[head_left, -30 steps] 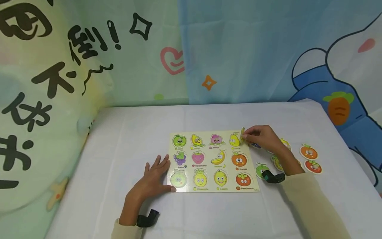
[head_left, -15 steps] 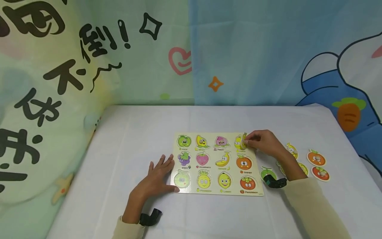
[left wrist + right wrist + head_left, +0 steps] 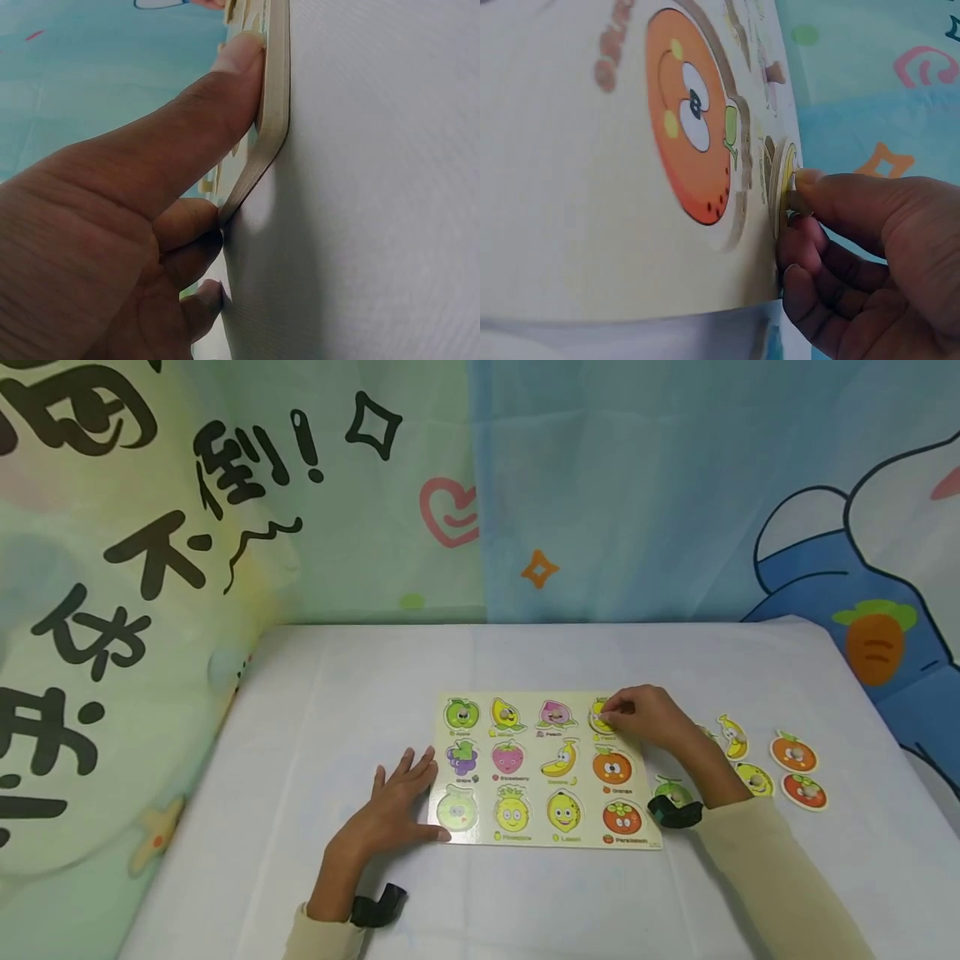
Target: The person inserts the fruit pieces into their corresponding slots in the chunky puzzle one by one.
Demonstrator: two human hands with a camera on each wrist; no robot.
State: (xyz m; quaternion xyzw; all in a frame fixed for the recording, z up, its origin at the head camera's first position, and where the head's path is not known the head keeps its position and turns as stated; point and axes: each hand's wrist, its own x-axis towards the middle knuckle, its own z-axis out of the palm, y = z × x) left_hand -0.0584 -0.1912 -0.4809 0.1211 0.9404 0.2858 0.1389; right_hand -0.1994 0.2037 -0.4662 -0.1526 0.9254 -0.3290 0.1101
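My right hand (image 3: 647, 717) pinches a yellow puzzle piece (image 3: 597, 716), apparently the pear, at the top right recess of a fruit puzzle board (image 3: 538, 793). The right wrist view shows thumb and finger on the small knob (image 3: 799, 201) of this piece (image 3: 789, 159), which stands slightly tilted over the board; whether it is seated cannot be told. At the board's left side, my left hand (image 3: 393, 814) rests with fingers spread. Its thumb (image 3: 240, 56) lies on the board's rim, and the other fingers touch the side edge.
Right of the board lie several loose pieces: a banana (image 3: 733, 737), an orange (image 3: 793, 752), a persimmon (image 3: 805, 792), a lemon (image 3: 754, 779) and a green round fruit (image 3: 672, 791), partly behind the wrist. A printed cloth (image 3: 630, 527) hangs behind the white table (image 3: 360, 677).
My right hand has moved left, bringing the yellow piece from beside the top right recess to over it, and the piece has turned flatter. My left hand stays on the board's edge.
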